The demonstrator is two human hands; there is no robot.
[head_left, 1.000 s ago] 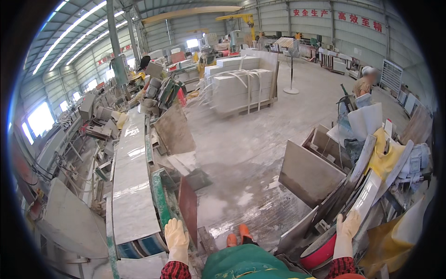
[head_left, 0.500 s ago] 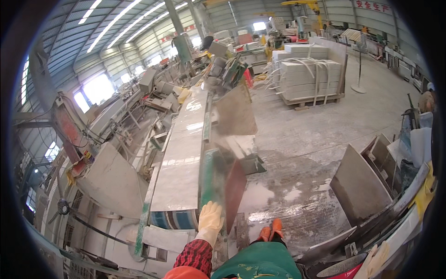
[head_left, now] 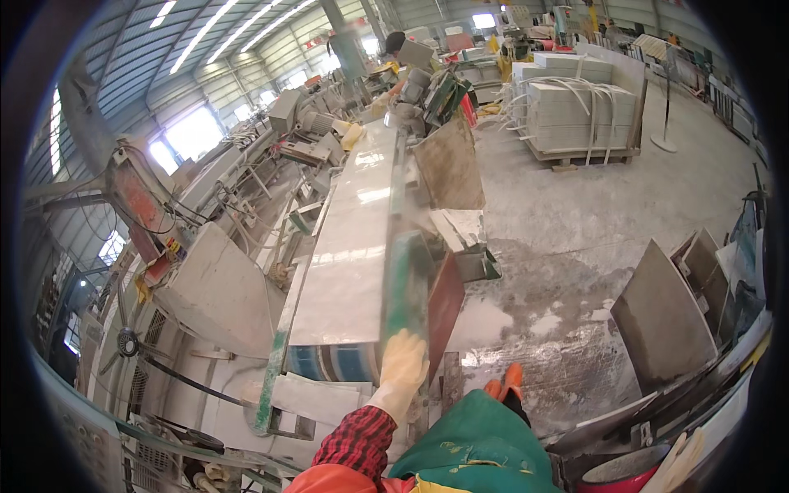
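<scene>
My left hand (head_left: 403, 368), in a pale glove with a red plaid sleeve, lies flat on the near end of a green rail (head_left: 404, 283). That rail runs along the right side of a long polished stone slab (head_left: 349, 246) lying on a machine bed. A dark red panel (head_left: 445, 304) leans just right of the hand. My right hand (head_left: 680, 462), also gloved, shows only partly at the lower right edge beside a red bucket rim (head_left: 612, 483). It holds nothing that I can make out. My green apron (head_left: 472, 448) fills the bottom middle.
Grey stone slabs (head_left: 662, 316) lean in racks at the right. A wet concrete floor (head_left: 567, 246) lies beyond them. Strapped stacks of slabs (head_left: 579, 107) stand on a pallet at the back. Another person (head_left: 399, 49) works at the machine's far end. A white slab (head_left: 218, 292) leans at the left.
The view has swung left toward the machine. My left hand has risen onto the green rail's end. My right hand has slid to the picture's lower right edge.
</scene>
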